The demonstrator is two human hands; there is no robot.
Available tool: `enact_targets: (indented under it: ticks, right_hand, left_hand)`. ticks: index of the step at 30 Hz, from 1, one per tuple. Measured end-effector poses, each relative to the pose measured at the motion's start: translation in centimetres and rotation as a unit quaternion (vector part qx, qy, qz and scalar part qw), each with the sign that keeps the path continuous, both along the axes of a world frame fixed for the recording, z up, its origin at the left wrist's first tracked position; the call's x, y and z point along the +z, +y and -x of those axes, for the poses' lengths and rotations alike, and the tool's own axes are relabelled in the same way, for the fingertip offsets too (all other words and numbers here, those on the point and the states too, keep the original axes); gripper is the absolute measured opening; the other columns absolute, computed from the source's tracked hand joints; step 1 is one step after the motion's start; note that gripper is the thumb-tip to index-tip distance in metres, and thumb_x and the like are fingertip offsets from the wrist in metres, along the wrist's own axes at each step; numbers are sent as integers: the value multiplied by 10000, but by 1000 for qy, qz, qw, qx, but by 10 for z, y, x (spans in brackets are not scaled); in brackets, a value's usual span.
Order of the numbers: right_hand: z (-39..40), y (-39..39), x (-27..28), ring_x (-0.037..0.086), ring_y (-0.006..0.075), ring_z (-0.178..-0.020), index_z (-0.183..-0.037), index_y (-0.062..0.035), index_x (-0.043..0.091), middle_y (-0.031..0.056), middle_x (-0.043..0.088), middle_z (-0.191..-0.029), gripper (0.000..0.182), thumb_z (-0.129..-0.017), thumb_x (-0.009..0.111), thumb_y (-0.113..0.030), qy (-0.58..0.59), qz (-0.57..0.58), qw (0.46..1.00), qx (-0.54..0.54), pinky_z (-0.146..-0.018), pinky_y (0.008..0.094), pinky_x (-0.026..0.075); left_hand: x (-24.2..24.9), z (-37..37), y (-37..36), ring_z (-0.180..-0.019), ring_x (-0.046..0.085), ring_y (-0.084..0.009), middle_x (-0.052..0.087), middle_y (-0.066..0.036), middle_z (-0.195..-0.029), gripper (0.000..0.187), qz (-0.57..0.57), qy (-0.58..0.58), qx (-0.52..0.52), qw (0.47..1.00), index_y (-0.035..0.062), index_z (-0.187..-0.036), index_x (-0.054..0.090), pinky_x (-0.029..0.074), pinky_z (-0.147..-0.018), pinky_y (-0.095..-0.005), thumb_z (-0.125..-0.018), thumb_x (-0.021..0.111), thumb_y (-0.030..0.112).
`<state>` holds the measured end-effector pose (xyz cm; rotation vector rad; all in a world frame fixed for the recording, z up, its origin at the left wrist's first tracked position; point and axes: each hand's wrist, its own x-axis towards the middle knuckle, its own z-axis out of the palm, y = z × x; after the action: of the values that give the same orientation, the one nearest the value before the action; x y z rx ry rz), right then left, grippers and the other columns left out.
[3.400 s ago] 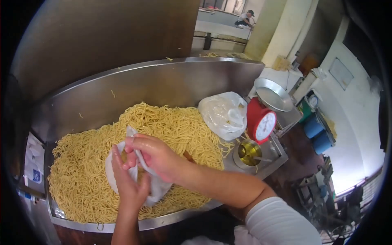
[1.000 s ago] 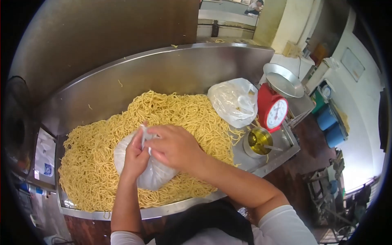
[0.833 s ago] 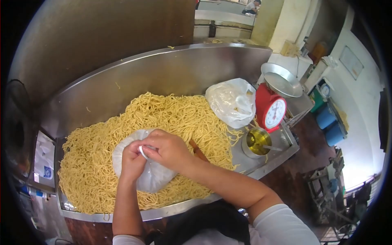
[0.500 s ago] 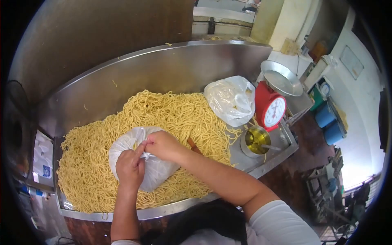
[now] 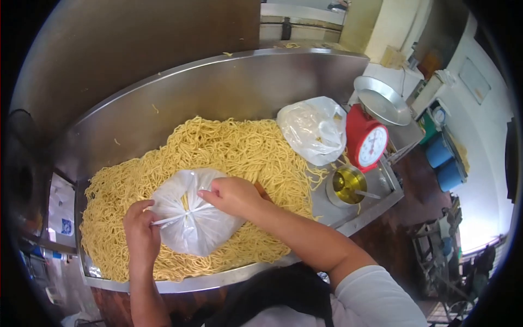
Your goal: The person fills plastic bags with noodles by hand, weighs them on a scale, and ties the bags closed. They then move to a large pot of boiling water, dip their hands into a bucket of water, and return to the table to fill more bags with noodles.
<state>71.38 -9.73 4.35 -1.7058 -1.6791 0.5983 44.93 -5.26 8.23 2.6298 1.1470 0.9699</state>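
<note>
A translucent plastic bag (image 5: 190, 237) of noodles rests on the big heap of yellow noodles (image 5: 229, 144). Its top is drawn into a tight knot-like gather, with creases running out from it. On the left side, my left hand (image 5: 143, 229) pinches one stretched end of the bag's top. My right hand (image 5: 233, 196) is closed at the bag's upper right, thumb toward the gather, gripping the other end. Just beyond my right wrist, a brown handle-like piece (image 5: 263, 191) sticks out of the noodles, mostly covered.
A second filled plastic bag (image 5: 313, 131) stands at the back right, beside a red dial scale (image 5: 370, 143) with a metal pan (image 5: 383, 101). In front is a metal pot (image 5: 348, 188) of yellow oil with a ladle. The steel tray's raised wall (image 5: 218, 87) runs behind the noodles.
My hands have moved apart from the bag's middle. The left went left and the right slightly right, drawing the bag's ends out taut.
</note>
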Motion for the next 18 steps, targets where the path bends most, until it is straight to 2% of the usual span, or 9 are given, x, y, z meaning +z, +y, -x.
enact_targets:
  ticks: [2,3,4,6,7,10,11,15,18]
  right_hand:
    - [0,-10,8,641,335,-643,-728,-47,648,153,635,-662,397,-896,669,-406,21,60,998,2,-609,450,489]
    - [2,-14,13,641,335,-643,-728,-47,648,153,635,-662,397,-896,669,-406,20,63,998,6,-609,450,489]
    - [2,-19,19,651,325,-697,-758,-49,649,147,650,-722,308,-866,697,-334,70,48,993,77,-635,439,498]
    - [8,-25,38,662,316,-751,-788,-52,650,141,665,-782,228,-836,724,-262,115,32,983,142,-661,428,507]
    - [15,-28,50,663,309,-814,-823,-57,653,126,672,-871,167,-805,723,-208,82,-25,980,180,-697,419,513]
    - [28,-18,52,656,294,-933,-928,-94,688,83,668,-1058,170,-768,712,-146,0,-214,959,185,-778,394,527]
    - [27,-15,56,658,291,-924,-954,-98,697,77,668,-1058,173,-788,702,-147,-18,-252,957,145,-774,397,530]
    - [25,-6,39,662,275,-894,-1022,-103,714,73,668,-1017,204,-834,679,-173,-35,-252,961,112,-740,393,534]
    - [30,-3,34,668,282,-880,-999,-95,715,98,677,-927,184,-869,639,-202,-14,-252,961,111,-718,405,530]
  left_hand:
    - [-3,1,-1,-1080,607,-265,665,-137,-1130,146,231,-120,-50,964,32,-715,546,460,-950,-397,-726,548,-114]
    - [-11,-2,2,-1070,613,-279,664,-153,-1153,160,351,-261,-124,891,35,-887,653,469,-962,-385,-796,585,-78]
    - [-15,-8,-1,-1070,613,-279,664,-153,-1153,160,352,-264,-123,889,35,-887,653,469,-962,-385,-796,585,-78]
    - [0,-50,-10,-1122,593,-252,634,-147,-1224,356,461,-471,-126,741,-8,-1216,622,446,-1013,-357,-862,597,-35]
    - [-6,-59,-5,-1153,589,-245,614,-154,-1261,520,431,-430,-148,780,-57,-1411,465,426,-1045,-339,-906,577,-12]
    - [-38,-79,2,-1157,580,-219,597,-161,-1278,484,309,-398,-120,855,-53,-1381,484,425,-1038,-329,-908,574,-2]
    - [-45,-62,14,-1178,560,-203,565,-177,-1321,472,319,-221,-124,913,-47,-1363,468,443,-998,-317,-902,560,-8]
    - [-70,-62,19,-1067,571,-174,601,-135,-1174,415,303,-206,-153,918,-25,-1289,507,473,-906,-306,-877,551,-10]
    - [-52,-78,-1,-883,548,-155,577,-67,-948,368,233,-333,-106,908,-12,-1206,561,471,-786,-300,-839,540,-26]
